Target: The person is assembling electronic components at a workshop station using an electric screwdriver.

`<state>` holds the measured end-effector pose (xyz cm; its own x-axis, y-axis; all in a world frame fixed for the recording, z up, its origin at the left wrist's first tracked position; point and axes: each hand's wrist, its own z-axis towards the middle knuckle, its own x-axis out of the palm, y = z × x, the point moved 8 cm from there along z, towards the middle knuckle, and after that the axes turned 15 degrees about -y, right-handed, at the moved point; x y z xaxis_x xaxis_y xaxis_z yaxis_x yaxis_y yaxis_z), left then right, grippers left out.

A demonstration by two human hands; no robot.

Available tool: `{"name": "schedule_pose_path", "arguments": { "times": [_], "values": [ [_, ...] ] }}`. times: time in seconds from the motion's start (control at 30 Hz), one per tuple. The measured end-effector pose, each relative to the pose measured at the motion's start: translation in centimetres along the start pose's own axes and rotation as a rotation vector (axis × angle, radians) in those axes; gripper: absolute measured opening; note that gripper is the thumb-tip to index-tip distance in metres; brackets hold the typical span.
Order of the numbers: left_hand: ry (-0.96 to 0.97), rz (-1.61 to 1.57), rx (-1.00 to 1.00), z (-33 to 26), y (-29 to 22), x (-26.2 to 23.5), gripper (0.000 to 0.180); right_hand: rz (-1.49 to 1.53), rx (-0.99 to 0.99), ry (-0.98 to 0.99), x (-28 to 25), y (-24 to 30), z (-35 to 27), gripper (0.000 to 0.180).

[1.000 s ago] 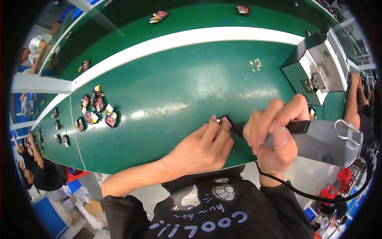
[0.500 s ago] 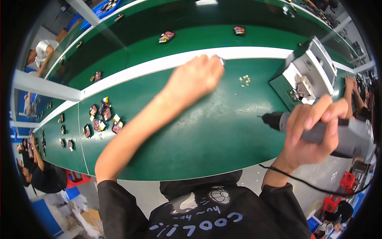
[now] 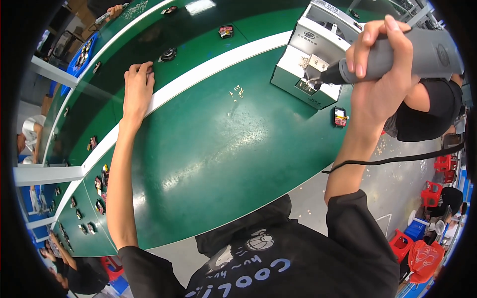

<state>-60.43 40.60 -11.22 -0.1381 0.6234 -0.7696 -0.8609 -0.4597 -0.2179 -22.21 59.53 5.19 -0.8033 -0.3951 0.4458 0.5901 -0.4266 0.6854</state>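
Note:
A grey electric screwdriver (image 3: 412,54) is wrapped in the fingers of my right hand (image 3: 380,64). Its black nose and bit point left and down at the pick-up opening of a grey screw feeder (image 3: 318,37). My left hand (image 3: 138,92) reaches over the white rail onto the green belt, its bent fingers closed round a small dark-red electronic unit (image 3: 149,72), mostly hidden. Just right of those fingers lies a round black unit (image 3: 169,53). A red-and-black unit (image 3: 340,116) with a white and yellow top rests on the table below the feeder.
Tiny pale pieces (image 3: 237,92) lie scattered left of the feeder. Another unit (image 3: 225,31) sits on the belt (image 3: 258,25), and several more units (image 3: 101,188) cluster at the table's left. The screwdriver's black cable (image 3: 397,160) crosses my right forearm. A co-worker's sleeve (image 3: 430,111) is close at right.
My left hand has gone left across the rail onto the belt. My right hand has raised the screwdriver to the feeder. The view has shifted, and the round black unit now shows on the belt.

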Motion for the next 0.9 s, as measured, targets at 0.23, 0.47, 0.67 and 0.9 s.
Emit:
{"name": "schedule_pose_path", "arguments": {
  "times": [0.23,0.47,0.67,0.9],
  "values": [
    [0.064,-0.144,0.095,-5.3,-7.9,-6.0,0.028,-0.184,0.142,-0.256,0.7,-2.2,-0.3,0.025],
    [0.219,-0.076,0.266,-14.1,-13.5,-10.3,0.037,-0.201,0.32,-0.124,1.5,-4.1,-1.4,0.027],
    [0.224,-0.088,0.545,-16.3,-16.5,-11.7,0.043,0.049,0.331,0.101,3.1,-3.7,-6.4,0.022],
    [0.025,-0.152,0.622,-17.2,-17.3,-11.0,0.035,0.136,0.397,0.274,5.5,-2.1,-10.5,0.023]
  ]
}}
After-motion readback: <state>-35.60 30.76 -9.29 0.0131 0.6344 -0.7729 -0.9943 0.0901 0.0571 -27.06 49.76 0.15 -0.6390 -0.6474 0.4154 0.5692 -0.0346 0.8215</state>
